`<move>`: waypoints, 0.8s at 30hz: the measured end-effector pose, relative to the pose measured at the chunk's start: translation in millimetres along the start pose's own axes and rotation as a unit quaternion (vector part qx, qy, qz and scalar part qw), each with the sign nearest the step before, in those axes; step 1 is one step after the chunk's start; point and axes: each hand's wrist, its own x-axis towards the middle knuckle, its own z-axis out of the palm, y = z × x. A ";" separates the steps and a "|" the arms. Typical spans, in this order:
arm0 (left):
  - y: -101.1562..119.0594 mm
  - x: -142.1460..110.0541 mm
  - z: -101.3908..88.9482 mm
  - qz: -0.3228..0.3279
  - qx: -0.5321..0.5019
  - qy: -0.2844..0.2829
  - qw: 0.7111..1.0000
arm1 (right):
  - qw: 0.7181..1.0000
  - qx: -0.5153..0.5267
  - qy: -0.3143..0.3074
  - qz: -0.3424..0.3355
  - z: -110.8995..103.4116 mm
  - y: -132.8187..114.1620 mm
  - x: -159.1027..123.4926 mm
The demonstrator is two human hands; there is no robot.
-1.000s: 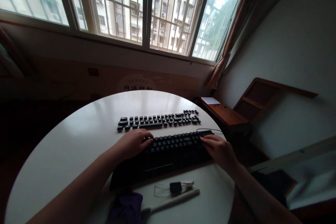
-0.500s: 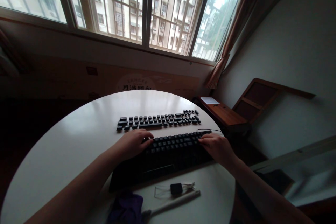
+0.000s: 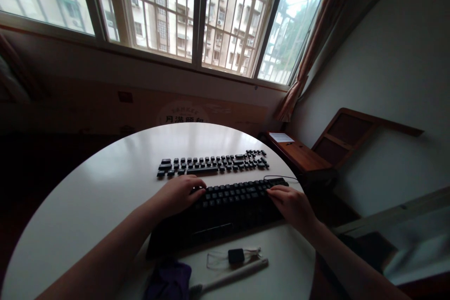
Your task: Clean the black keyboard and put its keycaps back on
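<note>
A black keyboard (image 3: 218,225) lies slantwise on the white round table (image 3: 80,211), its key rows towards the window. My left hand (image 3: 183,193) is over the left part of the keys, thumb and index finger curled towards each other; what sits between them is hidden. At the right end, my right hand (image 3: 293,202) has its fingertips pinched together against the keys, and anything in them is too small to make out. Behind the keyboard, loose black keycaps (image 3: 202,165) stand in rows on the table.
Near the front edge are a wire keycap puller (image 3: 236,256) with a black handle, a light-handled brush (image 3: 234,275) and a purple cloth (image 3: 169,279). A cable (image 3: 281,176) runs off behind the keyboard. A wooden chair (image 3: 309,154) with a paper on it stands right of the table.
The view has shifted slightly. My right hand stays at the keyboard's right end with its fingers a little changed; my left hand has barely moved.
</note>
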 end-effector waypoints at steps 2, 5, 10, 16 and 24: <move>-0.6 -0.6 0.3 0.002 0.000 0.005 1.000 | 1.000 0.004 0.005 -0.002 2.3 0.2 1.1; -0.5 -1.2 0.2 0.004 0.001 0.006 1.000 | 1.000 0.004 -0.007 -0.016 2.2 1.7 2.0; 2.3 -0.7 -1.6 -0.005 0.000 0.000 1.000 | 0.999 0.004 -0.027 -0.035 -5.7 1.5 2.0; 4.3 0.0 -2.9 -0.006 0.000 -0.007 1.000 | 0.998 -0.005 -0.058 -0.029 -17.3 -0.6 3.7; 1.8 0.2 -1.3 -0.004 0.004 -0.006 1.000 | 0.997 -0.006 -0.068 -0.034 -11.6 3.5 -4.7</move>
